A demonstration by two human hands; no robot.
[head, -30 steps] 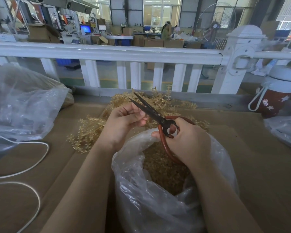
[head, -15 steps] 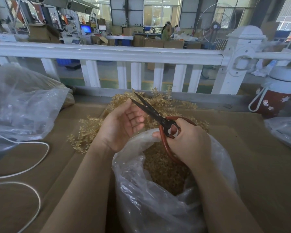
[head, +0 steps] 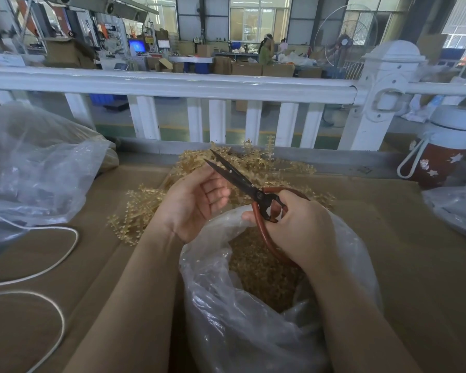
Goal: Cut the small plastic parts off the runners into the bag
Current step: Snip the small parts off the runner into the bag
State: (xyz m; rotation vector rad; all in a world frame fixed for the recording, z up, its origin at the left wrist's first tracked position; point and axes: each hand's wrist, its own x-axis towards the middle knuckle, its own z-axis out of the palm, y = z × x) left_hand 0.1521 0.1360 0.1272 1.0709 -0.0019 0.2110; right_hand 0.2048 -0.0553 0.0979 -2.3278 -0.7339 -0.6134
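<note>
A clear plastic bag (head: 242, 332) stands open in front of me, with several small tan cut parts (head: 261, 273) heaped inside. Behind it lies a pile of tan plastic runners (head: 143, 208) on the brown cardboard (head: 428, 265). My right hand (head: 299, 227) grips the red handles of black scissors (head: 240, 179), whose blades are slightly apart and point up to the left. My left hand (head: 197, 200) is held palm up beside the blades with relaxed fingers, and I see nothing in it.
A second clear bag (head: 35, 168) bulges at the left, with a white cord (head: 46, 267) looping below it. A red and white bottle (head: 441, 152) stands at the right by a white railing (head: 172, 84). Another plastic bag (head: 457, 208) lies at the right edge.
My left hand, curled near the scissor blades a second ago, has uncurled and now shows an empty palm. The scissors and my right hand have barely moved.
</note>
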